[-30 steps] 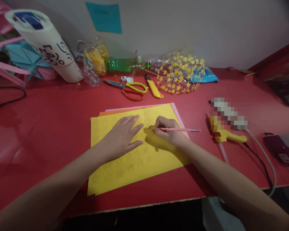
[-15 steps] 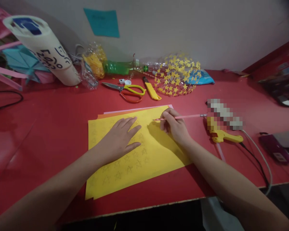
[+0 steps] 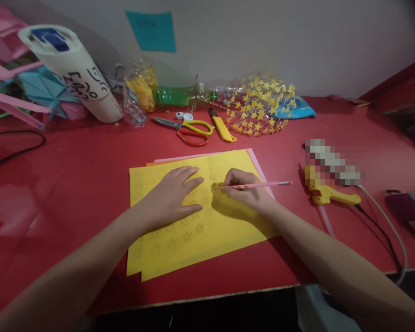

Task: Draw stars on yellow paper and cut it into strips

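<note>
The right hand (image 3: pixel 244 191), fingers clamped on the pink pencil (image 3: pixel 259 185), is drawing stars on the yellow paper (image 3: pixel 224 230) while the left hand (image 3: pixel 171 198) is lying open, pressing it flat

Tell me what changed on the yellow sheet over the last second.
Half a second ago the right hand had lifted the pink pencil toward the sheet's far edge; now it is back down, tip on the yellow paper beside the left hand. The grip on the pencil never loosened. The left hand stayed flat on the sheet, and the scissors and glue gun did not move.
</note>
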`<state>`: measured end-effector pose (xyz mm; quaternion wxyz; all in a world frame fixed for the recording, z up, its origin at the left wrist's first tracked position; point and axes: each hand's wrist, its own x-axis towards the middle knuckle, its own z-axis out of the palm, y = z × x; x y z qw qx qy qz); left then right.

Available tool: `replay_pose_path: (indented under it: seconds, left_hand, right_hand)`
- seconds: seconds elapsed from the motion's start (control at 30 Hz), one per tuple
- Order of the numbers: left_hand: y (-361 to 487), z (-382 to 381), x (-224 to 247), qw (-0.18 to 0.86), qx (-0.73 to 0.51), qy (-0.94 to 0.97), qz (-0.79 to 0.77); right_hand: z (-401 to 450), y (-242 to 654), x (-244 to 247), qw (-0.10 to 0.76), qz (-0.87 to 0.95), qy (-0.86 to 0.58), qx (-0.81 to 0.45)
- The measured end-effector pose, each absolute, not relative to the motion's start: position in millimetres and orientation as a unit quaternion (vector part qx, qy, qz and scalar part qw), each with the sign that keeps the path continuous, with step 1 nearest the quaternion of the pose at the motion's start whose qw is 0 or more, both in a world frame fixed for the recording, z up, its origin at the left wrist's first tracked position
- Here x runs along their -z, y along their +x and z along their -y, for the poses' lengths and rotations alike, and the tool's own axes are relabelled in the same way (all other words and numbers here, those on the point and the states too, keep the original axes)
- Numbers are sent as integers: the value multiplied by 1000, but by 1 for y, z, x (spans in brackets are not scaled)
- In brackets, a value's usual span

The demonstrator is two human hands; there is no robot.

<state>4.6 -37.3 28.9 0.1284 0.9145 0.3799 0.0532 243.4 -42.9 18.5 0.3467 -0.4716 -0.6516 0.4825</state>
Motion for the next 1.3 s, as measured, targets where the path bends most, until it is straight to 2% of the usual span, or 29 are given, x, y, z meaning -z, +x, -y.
replay_pose_path:
  seconds: [0.67,1.3]
  left_hand:
    - [5,37,-30,129,-26,916,-379]
    - [6,37,-32,130,-17,916,-379]
  right_hand:
    - [43,242,-20,331,673,-469,-467]
    - [41,238,-18,373,652,-497,-435]
